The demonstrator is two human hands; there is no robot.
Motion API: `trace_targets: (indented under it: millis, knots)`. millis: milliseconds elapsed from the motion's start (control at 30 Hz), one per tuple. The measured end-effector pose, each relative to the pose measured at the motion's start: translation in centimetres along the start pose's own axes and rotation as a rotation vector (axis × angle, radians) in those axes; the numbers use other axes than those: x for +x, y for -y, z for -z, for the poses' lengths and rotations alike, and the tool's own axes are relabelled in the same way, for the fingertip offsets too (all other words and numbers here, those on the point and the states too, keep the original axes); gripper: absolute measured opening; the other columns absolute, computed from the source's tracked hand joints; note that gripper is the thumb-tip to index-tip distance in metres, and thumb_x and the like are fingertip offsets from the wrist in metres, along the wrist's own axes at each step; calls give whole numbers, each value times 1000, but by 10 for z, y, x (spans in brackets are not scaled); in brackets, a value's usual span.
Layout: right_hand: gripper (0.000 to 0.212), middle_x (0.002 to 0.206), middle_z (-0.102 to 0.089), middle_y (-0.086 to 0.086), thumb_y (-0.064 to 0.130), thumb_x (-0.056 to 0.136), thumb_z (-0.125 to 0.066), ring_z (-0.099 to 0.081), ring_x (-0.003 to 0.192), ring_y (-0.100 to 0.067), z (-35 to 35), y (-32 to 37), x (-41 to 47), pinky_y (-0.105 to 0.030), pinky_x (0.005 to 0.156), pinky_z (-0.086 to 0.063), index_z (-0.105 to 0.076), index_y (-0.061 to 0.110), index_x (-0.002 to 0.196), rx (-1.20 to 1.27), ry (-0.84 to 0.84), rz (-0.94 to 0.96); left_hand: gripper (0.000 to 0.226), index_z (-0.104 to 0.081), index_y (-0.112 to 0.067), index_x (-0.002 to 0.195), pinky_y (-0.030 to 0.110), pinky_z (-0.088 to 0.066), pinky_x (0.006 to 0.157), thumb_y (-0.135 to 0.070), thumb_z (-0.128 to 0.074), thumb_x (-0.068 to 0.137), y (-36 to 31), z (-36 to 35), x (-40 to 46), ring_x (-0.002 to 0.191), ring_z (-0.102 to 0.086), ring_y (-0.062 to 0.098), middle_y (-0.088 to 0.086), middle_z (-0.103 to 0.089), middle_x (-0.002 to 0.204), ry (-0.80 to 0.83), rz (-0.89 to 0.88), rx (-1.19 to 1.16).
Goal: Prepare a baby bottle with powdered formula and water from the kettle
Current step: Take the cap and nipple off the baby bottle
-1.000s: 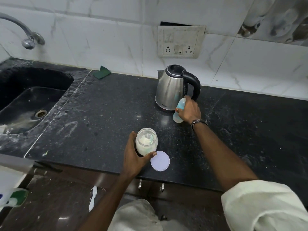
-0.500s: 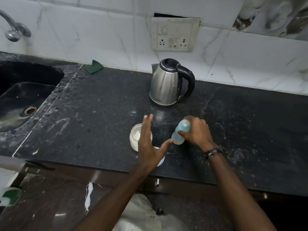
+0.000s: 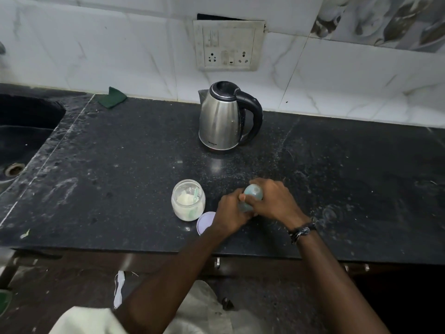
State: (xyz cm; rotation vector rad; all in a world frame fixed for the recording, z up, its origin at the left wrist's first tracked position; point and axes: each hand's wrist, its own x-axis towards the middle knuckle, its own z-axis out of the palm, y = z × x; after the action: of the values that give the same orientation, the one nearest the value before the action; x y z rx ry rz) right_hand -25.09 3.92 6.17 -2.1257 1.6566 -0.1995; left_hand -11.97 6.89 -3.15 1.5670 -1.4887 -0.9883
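Note:
A pale blue baby bottle (image 3: 252, 192) stands near the front of the black counter (image 3: 120, 165), mostly covered by my hands. My right hand (image 3: 274, 201) wraps its upper part from the right and my left hand (image 3: 231, 210) grips its lower part from the left. Just to the left stands an open glass jar (image 3: 188, 200) of white formula powder with a light green scoop inside. Its lilac lid (image 3: 204, 222) lies flat on the counter, partly under my left wrist. The steel kettle (image 3: 222, 118) with a black handle stands farther back, lid shut.
A dark sink (image 3: 21, 131) lies at the left. A green cloth (image 3: 112, 97) rests by the tiled wall. A socket panel (image 3: 227, 45) is on the wall above the kettle. The counter's front edge runs just below my wrists.
My right hand carried the bottle from beside the kettle to the counter front. My left hand let go of the powder jar and took hold of the bottle.

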Motion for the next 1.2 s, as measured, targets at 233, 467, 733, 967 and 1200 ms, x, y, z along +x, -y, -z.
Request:
trace_targets:
  millis: [233, 467, 733, 967, 1200]
  knots:
    - [62, 90, -68, -14, 72, 89, -40, -66, 85, -35, -7, 25, 5, -33, 62, -38, -56, 14, 74, -285, -171, -61, 53, -70, -11, 108, 36, -57, 78, -37, -87, 66, 8, 3, 8, 88, -73, 20, 5, -78, 96, 27, -5, 57]
    - [28, 105, -66, -15, 36, 87, -62, -64, 93, -35, 3, 23, 9, -34, 67, -38, -62, 11, 100, -417, -21, 118, 50, -70, -13, 102, 40, -58, 73, -41, -83, 63, 12, 5, 10, 84, -72, 14, 0, -77, 93, 16, -73, 0]
    - [40, 103, -61, 6, 19, 70, -76, -60, 91, -14, 44, 5, -3, -23, 68, -46, -56, 32, 102, -38, 88, 178, 58, -68, -15, 113, 43, -59, 81, -34, -91, 63, 19, 2, 13, 91, -73, 11, -2, -76, 101, 31, -76, -62]
    - [55, 117, -52, -1, 31, 84, -73, -53, 107, -18, 25, -43, -22, -30, 88, -45, -53, 29, 136, 119, 52, -21, 67, -64, -17, 124, 39, -57, 96, -29, -92, 65, 20, 0, 13, 108, -69, 9, -1, -73, 120, 33, -95, -32]
    - [17, 111, -67, 9, 24, 70, -88, -64, 86, -9, -23, -67, -46, -28, 76, -54, -71, 23, 74, 138, -82, -39, 67, -63, -16, 124, 40, -57, 96, -29, -92, 65, 21, -1, 12, 110, -69, 11, 0, -73, 120, 30, -72, -16]
